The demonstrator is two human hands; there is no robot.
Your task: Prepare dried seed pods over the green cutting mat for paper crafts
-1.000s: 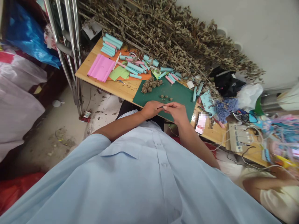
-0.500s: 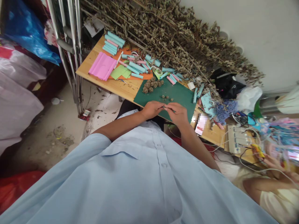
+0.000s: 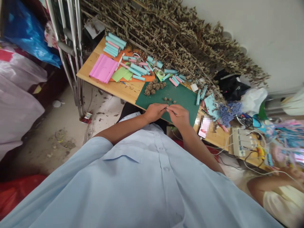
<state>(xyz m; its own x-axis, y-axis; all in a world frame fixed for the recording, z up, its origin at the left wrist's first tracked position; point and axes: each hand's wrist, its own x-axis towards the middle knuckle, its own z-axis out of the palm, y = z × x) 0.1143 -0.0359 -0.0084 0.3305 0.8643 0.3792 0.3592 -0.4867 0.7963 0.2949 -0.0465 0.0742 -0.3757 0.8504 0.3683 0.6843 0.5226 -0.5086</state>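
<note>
My left hand [image 3: 154, 112] and my right hand [image 3: 178, 114] meet fingertip to fingertip over the near edge of a green mat [image 3: 187, 98]. Both are closed in a pinch on something small, which the fingers mostly hide. Just beyond them on the mat lie several small brownish balls [image 3: 165, 99]. Farther back, at the mat's left side, is a heap of larger brown, rough-looking clumps [image 3: 152, 87]; I cannot make out what they are.
Blue and pink paper rolls [image 3: 137, 68] and a pink crinkled sheet [image 3: 104, 68] lie on the wooden table [image 3: 87, 65]. Dried leafy stalks [image 3: 166, 34] fill the back. Metal crutches [image 3: 74, 47] stand left. A phone [image 3: 203, 128], a power strip [image 3: 238, 142] and another person's arm [image 3: 270, 185] are right.
My hands stay pinched together in nearly the same place, with only slight finger movement. At the right, the other person's hand has shifted away from the yellow thing.
</note>
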